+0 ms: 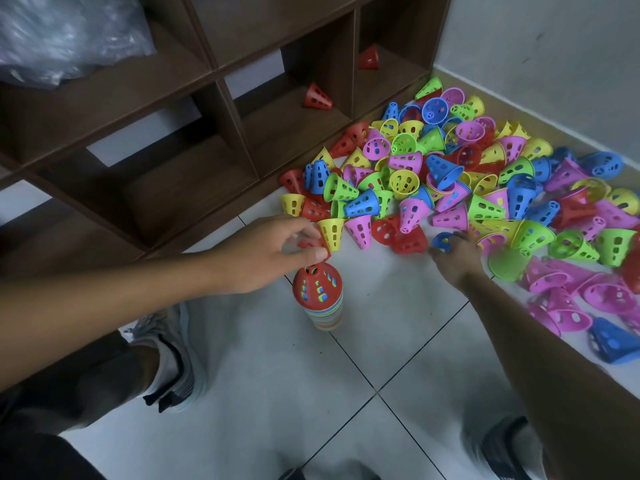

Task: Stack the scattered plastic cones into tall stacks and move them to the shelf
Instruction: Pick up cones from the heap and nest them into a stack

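Observation:
A tall stack of cones [320, 299] stands upright on the floor tiles, its top cone red. My left hand [270, 252] is just above it, thumb and fingers pinched on a small red cone [313, 244]. My right hand [453, 256] reaches into the near edge of the pile, fingers closed around a blue cone [443, 241]. The pile of loose cones [450, 178] in red, yellow, green, blue and pink spreads across the floor to the right. The brown shelf [214, 74] holds two single red cones [317, 97] [369, 57] in separate compartments.
A clear plastic bag [65, 32] fills the upper left shelf compartment. My two shoes [169, 355] [509, 448] stand on the white tiles near the stack. A grey wall [554, 53] bounds the pile at the back right.

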Available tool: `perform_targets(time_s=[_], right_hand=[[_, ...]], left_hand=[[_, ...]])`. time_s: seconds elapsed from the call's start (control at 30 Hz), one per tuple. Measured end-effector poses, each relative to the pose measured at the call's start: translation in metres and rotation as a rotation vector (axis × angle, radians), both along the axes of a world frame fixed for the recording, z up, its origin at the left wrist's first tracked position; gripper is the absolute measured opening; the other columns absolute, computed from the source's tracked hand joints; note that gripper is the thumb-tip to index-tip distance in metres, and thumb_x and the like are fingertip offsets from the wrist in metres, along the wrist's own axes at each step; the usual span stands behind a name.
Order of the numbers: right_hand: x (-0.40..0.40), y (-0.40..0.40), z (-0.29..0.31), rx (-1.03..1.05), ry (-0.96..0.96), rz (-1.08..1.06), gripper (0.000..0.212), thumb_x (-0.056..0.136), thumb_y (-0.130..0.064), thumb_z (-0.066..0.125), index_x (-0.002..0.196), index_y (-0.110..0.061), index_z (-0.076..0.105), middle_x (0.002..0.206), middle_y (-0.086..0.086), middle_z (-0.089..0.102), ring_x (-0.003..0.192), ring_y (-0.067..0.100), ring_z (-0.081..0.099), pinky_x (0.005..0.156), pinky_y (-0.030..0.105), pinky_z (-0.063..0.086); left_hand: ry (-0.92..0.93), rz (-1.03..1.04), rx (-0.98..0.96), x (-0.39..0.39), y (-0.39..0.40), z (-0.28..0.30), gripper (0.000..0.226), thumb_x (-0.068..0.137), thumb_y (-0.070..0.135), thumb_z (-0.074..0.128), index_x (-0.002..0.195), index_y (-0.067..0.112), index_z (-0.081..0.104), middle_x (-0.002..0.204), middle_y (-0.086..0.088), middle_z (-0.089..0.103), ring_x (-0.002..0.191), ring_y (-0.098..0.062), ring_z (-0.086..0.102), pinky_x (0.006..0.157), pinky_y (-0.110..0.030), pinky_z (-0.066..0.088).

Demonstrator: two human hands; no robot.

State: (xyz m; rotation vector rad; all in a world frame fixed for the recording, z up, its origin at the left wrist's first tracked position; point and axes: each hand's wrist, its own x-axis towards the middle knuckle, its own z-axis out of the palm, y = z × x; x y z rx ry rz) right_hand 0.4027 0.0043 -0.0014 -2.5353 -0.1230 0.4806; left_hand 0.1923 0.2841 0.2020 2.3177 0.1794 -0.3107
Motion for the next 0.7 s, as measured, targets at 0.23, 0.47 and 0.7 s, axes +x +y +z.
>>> perform_targets(time_s=[0.23,0.47,0.7], right_hand=[[-0.011,0.034,0.066,0.444,0.000,-0.064,0.037,0.096,-0.030,0.063,0.122,-0.003,0.067,0.105,0.009,0.066,0.094,0.021,0.056,0.087,0.032,0.044],[-0.030,0.076,0.147,0.924,0.257,0.047,0.022,0.099,-0.027,0.060,0.105,-0.013,0.075,0.120,0.000,0.071,0.118,0.015,0.063,0.095,0.037,0.056],[-0.060,0.102,0.197,1.060,0.341,0.355,0.030,0.104,-0.023,0.049,0.113,-0.005,0.071,0.128,0.002,0.069,0.122,0.013,0.061,0.089,0.027,0.052]], left_hand=[[0.000,0.057,0.049,0.011,0.002,0.002,0.031,0.094,0.052,0.061,0.115,0.030,0.065,0.110,0.015,0.067,0.107,-0.002,0.061,0.090,-0.024,0.054],[0.029,0.264,-0.150,0.017,-0.003,0.010,0.057,0.087,0.069,0.053,0.124,0.025,0.057,0.116,-0.002,0.069,0.103,-0.011,0.065,0.088,-0.034,0.053],[0.149,0.515,-0.461,0.021,-0.007,0.024,0.069,0.099,0.067,0.025,0.141,0.019,0.049,0.117,-0.013,0.071,0.099,-0.025,0.072,0.081,-0.034,0.059]])
